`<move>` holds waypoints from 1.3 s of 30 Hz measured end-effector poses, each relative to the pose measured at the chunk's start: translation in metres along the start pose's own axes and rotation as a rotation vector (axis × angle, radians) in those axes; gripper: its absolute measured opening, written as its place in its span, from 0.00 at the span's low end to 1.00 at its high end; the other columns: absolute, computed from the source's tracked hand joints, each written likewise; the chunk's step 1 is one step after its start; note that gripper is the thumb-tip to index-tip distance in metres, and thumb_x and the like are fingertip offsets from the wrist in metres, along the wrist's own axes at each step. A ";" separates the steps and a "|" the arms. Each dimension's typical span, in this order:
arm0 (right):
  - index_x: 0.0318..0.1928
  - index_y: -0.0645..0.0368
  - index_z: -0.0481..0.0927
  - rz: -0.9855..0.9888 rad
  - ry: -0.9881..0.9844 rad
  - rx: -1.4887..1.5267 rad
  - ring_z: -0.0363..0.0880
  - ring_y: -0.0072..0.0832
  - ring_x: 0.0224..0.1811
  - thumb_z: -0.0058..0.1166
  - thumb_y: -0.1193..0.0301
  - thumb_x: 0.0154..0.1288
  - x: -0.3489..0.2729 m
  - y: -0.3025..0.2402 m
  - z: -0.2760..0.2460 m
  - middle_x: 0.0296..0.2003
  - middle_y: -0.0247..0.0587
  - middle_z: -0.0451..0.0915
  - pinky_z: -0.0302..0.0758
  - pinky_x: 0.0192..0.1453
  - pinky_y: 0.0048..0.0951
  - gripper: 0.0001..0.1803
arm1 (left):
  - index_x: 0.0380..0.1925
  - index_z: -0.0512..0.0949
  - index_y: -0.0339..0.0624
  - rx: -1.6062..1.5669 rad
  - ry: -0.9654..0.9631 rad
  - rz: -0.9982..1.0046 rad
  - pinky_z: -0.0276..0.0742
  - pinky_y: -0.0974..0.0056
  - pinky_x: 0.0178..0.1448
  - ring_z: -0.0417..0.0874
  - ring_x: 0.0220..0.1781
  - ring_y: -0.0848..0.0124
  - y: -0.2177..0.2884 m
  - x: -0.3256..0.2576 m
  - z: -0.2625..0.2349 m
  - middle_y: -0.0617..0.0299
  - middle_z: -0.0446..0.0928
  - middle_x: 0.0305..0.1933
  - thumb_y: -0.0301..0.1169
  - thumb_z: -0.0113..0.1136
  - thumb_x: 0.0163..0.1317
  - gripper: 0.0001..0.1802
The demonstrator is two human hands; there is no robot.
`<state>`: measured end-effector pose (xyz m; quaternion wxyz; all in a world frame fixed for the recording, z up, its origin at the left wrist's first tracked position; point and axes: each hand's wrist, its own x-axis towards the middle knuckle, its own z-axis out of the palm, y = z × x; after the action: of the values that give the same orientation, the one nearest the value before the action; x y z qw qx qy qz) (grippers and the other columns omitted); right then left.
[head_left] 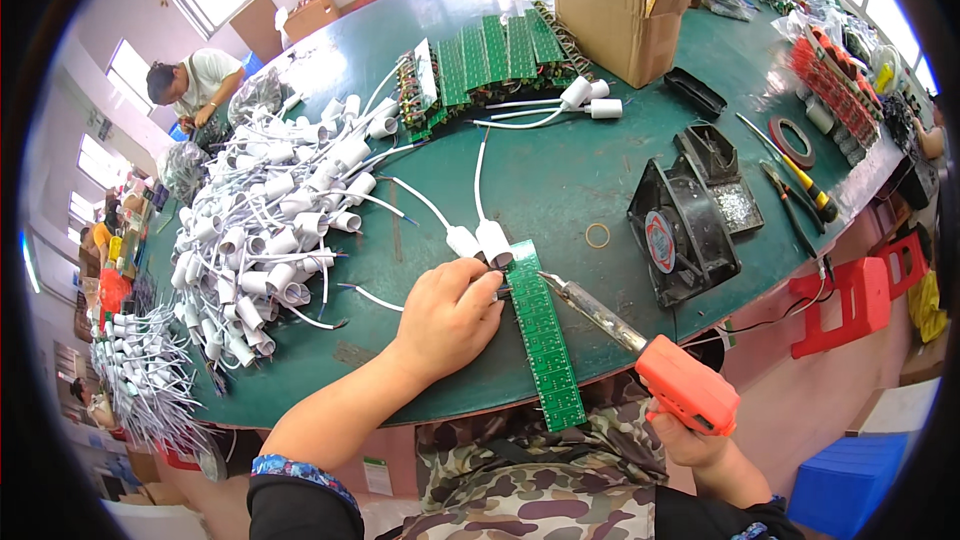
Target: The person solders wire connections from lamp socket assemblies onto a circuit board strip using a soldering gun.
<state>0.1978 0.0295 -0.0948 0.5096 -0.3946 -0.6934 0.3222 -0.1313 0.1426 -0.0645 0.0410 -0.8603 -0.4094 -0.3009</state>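
Note:
My left hand (452,315) is closed, its fingertips pressed together at the upper left edge of a long green circuit board (545,345). What they pinch is mostly hidden; a short dark end shows beside the board. Two white lamp sockets (490,240) with white cables lie just beyond the fingers, and another white cable (375,297) runs under the hand. In my right hand (690,440) is a soldering iron (685,385) with a red handle. Its tip meets or hovers close to the board's upper right edge; I cannot tell which.
A large heap of white sockets (270,230) covers the table's left. Stacked green boards (490,60) and a cardboard box (620,15) stand at the back. Rightward are a black fan (680,230), pliers (790,210), a screwdriver (800,175) and tape (792,142). A co-worker (205,85) sits far left.

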 end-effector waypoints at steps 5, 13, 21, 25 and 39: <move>0.54 0.67 0.81 0.046 0.043 0.079 0.87 0.36 0.34 0.71 0.71 0.58 0.000 -0.005 0.000 0.36 0.39 0.86 0.85 0.45 0.35 0.24 | 0.51 0.79 0.40 0.028 -0.069 -0.056 0.77 0.52 0.55 0.82 0.50 0.53 -0.009 -0.007 -0.022 0.55 0.81 0.50 0.26 0.74 0.50 0.26; 0.59 0.72 0.80 -0.007 -0.081 -0.032 0.82 0.26 0.36 0.54 0.74 0.67 -0.014 0.005 -0.018 0.47 0.48 0.86 0.81 0.42 0.30 0.22 | 0.52 0.81 0.40 0.022 -0.111 0.007 0.77 0.52 0.55 0.81 0.51 0.53 -0.020 -0.001 -0.020 0.56 0.79 0.52 0.24 0.71 0.52 0.24; 0.62 0.70 0.76 0.118 0.111 0.167 0.83 0.27 0.38 0.57 0.70 0.71 -0.027 0.007 -0.007 0.53 0.52 0.85 0.82 0.43 0.30 0.23 | 0.48 0.82 0.39 0.092 -0.073 -0.171 0.81 0.51 0.57 0.84 0.53 0.50 -0.075 0.028 -0.067 0.50 0.82 0.49 0.26 0.68 0.58 0.17; 0.63 0.70 0.75 0.084 0.053 0.125 0.83 0.27 0.38 0.58 0.68 0.72 -0.027 0.012 -0.011 0.54 0.52 0.85 0.82 0.43 0.30 0.24 | 0.50 0.82 0.37 0.422 -0.031 -0.436 0.80 0.47 0.58 0.84 0.53 0.46 -0.138 0.063 -0.107 0.46 0.82 0.52 0.30 0.64 0.62 0.17; 0.62 0.71 0.78 0.194 0.068 0.133 0.82 0.25 0.39 0.58 0.69 0.72 -0.026 -0.006 -0.013 0.53 0.49 0.86 0.81 0.43 0.29 0.23 | 0.56 0.78 0.42 0.653 -0.638 -0.815 0.81 0.46 0.63 0.86 0.61 0.50 -0.173 0.086 -0.102 0.43 0.84 0.57 0.32 0.57 0.65 0.20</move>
<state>0.2135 0.0045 -0.0981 0.5241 -0.4360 -0.6114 0.4017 -0.2650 0.2832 0.0356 0.0597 -0.6252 -0.7687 0.1211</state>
